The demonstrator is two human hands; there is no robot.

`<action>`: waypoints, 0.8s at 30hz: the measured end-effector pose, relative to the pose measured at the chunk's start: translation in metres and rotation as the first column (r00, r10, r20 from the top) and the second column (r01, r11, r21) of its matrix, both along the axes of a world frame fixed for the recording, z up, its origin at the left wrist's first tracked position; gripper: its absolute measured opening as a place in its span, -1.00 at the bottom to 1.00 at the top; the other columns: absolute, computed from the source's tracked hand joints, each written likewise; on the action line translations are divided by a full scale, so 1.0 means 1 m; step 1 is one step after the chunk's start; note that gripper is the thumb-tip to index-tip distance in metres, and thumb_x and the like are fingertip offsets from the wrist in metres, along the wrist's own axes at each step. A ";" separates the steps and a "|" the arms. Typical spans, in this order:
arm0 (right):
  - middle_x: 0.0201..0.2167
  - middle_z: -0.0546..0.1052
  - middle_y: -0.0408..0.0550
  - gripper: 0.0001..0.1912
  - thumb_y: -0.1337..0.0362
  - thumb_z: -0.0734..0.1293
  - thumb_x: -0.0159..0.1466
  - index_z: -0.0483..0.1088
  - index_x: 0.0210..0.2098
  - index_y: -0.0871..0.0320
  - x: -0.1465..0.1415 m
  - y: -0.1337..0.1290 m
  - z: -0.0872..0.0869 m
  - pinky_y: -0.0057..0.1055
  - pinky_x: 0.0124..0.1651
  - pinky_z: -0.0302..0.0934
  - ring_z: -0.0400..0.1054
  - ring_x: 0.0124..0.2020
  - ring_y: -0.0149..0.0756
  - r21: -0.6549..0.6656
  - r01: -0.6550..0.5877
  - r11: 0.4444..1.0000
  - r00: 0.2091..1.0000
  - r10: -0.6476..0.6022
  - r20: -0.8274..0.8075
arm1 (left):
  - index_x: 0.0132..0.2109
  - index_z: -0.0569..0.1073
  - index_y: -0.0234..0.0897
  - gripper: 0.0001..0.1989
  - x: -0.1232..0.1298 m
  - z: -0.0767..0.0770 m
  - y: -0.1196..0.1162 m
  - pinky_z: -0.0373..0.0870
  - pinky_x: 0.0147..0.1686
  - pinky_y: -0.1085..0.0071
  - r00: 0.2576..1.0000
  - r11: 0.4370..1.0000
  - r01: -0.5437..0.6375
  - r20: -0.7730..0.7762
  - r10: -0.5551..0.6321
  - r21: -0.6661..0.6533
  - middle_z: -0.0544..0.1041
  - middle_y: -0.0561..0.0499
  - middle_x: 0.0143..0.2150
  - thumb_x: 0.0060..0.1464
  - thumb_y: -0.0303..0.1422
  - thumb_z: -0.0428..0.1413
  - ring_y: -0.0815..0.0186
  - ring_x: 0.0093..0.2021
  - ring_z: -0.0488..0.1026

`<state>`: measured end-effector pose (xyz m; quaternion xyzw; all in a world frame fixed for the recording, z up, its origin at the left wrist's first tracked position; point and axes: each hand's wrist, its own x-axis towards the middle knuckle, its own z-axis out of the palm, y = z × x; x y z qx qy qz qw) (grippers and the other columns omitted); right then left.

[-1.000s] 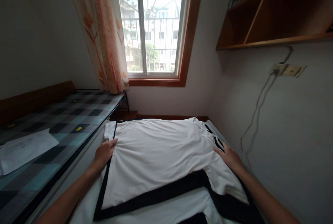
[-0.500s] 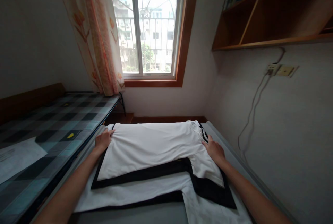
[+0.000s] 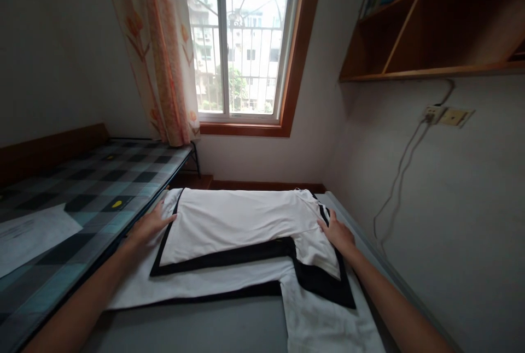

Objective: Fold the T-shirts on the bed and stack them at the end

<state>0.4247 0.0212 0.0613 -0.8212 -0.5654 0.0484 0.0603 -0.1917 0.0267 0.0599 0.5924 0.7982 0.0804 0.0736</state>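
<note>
2 grips (image 3: 152, 224) (image 3: 339, 233) on 1 topmost shirt (image 3: 233, 222)

A flat grey surface (image 3: 197, 323) supports a white, black-edged shirt (image 3: 233, 211), spread in layers. At left, a checked mattress (image 3: 135, 178) supports white printed paper (image 3: 36, 238).

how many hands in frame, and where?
2. The left hand is at the black-trimmed left edge of the white shirt; the right hand is at its black-striped right side. Some fingers are partly hidden; no other hand shows.
</note>
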 end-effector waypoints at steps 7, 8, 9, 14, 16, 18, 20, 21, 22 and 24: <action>-0.21 0.58 0.26 -0.37 0.04 -0.02 0.41 -0.09 0.39 0.18 -0.008 -0.022 -0.007 -0.09 -0.13 0.29 0.51 -0.16 0.06 0.012 -0.082 0.997 0.987 0.079 0.142 | 0.43 -0.12 -0.29 -0.16 0.046 0.016 -0.049 0.36 -0.12 0.01 0.975 0.995 -0.054 -0.220 0.036 -0.078 0.55 -0.36 -0.09 0.19 0.10 -0.15 -0.19 -0.06 0.50; -0.23 0.58 0.24 -0.38 0.05 -0.02 0.42 -0.09 0.39 0.18 -0.010 -0.023 -0.007 -0.10 -0.14 0.30 0.51 -0.18 0.05 0.019 -0.093 0.995 0.983 0.089 0.158 | 0.43 -0.12 -0.26 -0.23 0.054 0.016 -0.054 0.37 -0.13 0.03 0.966 0.997 -0.045 -0.257 0.029 -0.057 0.56 -0.32 -0.11 0.23 0.05 -0.17 -0.15 -0.07 0.51; -0.25 0.59 0.23 -0.38 0.07 -0.02 0.42 -0.09 0.39 0.18 -0.012 -0.025 -0.007 -0.11 -0.14 0.30 0.52 -0.19 0.03 0.026 -0.101 0.995 0.980 0.095 0.173 | 0.43 -0.10 -0.22 -0.28 0.061 0.014 -0.059 0.37 -0.13 0.04 0.956 0.999 -0.030 -0.292 0.020 -0.029 0.55 -0.30 -0.11 0.26 -0.01 -0.18 -0.12 -0.09 0.52; -0.26 0.59 0.21 -0.42 0.12 -0.03 0.43 -0.05 0.39 0.13 -0.015 -0.024 -0.011 -0.14 -0.17 0.32 0.53 -0.22 0.00 0.023 -0.125 0.992 0.970 0.117 0.214 | 0.38 0.10 -0.03 -0.49 0.076 -0.003 -0.068 0.39 -0.20 0.26 0.933 0.995 0.080 -0.356 -0.054 0.060 0.48 -0.18 -0.06 0.33 -0.19 -0.22 0.11 -0.18 0.53; -0.25 0.59 0.19 -0.44 0.14 -0.03 0.43 -0.02 0.38 0.10 -0.014 -0.021 -0.013 -0.14 -0.17 0.31 0.53 -0.22 0.00 0.022 -0.133 0.991 0.968 0.126 0.215 | 0.28 0.30 -0.03 -0.54 0.073 -0.011 -0.065 0.39 -0.23 0.33 0.938 0.991 0.120 -0.333 -0.092 0.065 0.45 -0.16 -0.04 0.34 -0.23 -0.24 0.18 -0.20 0.52; -0.23 0.59 0.19 -0.45 0.15 -0.02 0.43 0.00 0.38 0.10 -0.014 -0.018 -0.016 -0.16 -0.17 0.31 0.52 -0.21 -0.01 0.028 -0.139 0.990 0.970 0.130 0.206 | 0.18 0.42 -0.05 -0.56 0.068 -0.018 -0.059 0.38 -0.25 0.37 0.940 0.986 0.152 -0.317 -0.122 0.073 0.42 -0.16 -0.03 0.34 -0.26 -0.23 0.21 -0.22 0.51; -0.22 0.59 0.19 -0.46 0.15 -0.03 0.43 0.03 0.36 0.10 -0.015 -0.013 -0.018 -0.17 -0.17 0.31 0.52 -0.20 -0.01 0.029 -0.140 0.990 0.973 0.132 0.190 | 0.15 0.45 -0.07 -0.57 0.063 -0.022 -0.051 0.38 -0.26 0.39 0.940 0.982 0.166 -0.313 -0.132 0.086 0.40 -0.16 -0.01 0.34 -0.29 -0.22 0.23 -0.22 0.51; -0.23 0.59 0.19 -0.47 0.16 -0.03 0.43 0.05 0.35 0.10 -0.017 -0.010 -0.018 -0.17 -0.17 0.31 0.52 -0.19 -0.01 0.027 -0.138 0.990 0.974 0.131 0.185 | 0.16 0.44 -0.07 -0.57 0.060 -0.024 -0.046 0.38 -0.25 0.39 0.942 0.982 0.165 -0.311 -0.129 0.092 0.40 -0.16 -0.01 0.34 -0.30 -0.22 0.23 -0.22 0.51; -0.23 0.59 0.20 -0.47 0.17 -0.04 0.43 0.07 0.35 0.10 -0.020 -0.006 -0.018 -0.17 -0.18 0.31 0.52 -0.19 -0.01 0.024 -0.135 0.991 0.975 0.129 0.181 | 0.16 0.44 -0.07 -0.56 0.057 -0.024 -0.040 0.38 -0.25 0.39 0.943 0.982 0.162 -0.308 -0.124 0.098 0.39 -0.16 0.00 0.33 -0.30 -0.23 0.24 -0.22 0.51; -0.22 0.59 0.21 -0.48 0.22 -0.05 0.43 0.08 0.34 0.09 -0.030 0.002 -0.017 -0.17 -0.18 0.31 0.51 -0.18 -0.01 0.017 -0.130 0.991 0.976 0.125 0.176 | 0.16 0.44 -0.07 -0.55 0.051 -0.023 -0.026 0.38 -0.23 0.37 0.948 0.983 0.148 -0.298 -0.110 0.107 0.39 -0.17 0.01 0.34 -0.29 -0.25 0.22 -0.20 0.51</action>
